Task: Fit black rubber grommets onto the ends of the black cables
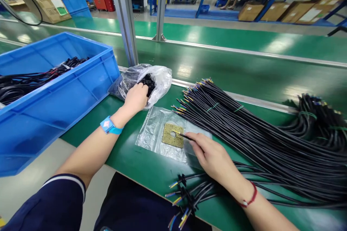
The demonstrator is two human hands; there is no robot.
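My left hand (137,95) reaches into the mouth of a clear plastic bag (162,77) of small black parts (148,81). Its fingers are curled among the parts, and what they grip is hidden. My right hand (208,149) pinches a black cable (187,136) close to its end. The bare yellow-tinted wires of that cable lie over a yellowish square sponge (167,139) with a hole in the middle. Under the sponge is a flat clear plastic bag (151,130). Below my right hand, several cables with black fittings (191,196) on their ends point left.
A big bundle of black cables (244,126), tied with green bands, covers the right of the green bench, with another bundle (309,115) behind. To the left stands a blue crate (89,83) of cables. A metal post (124,18) rises behind the parts bag.
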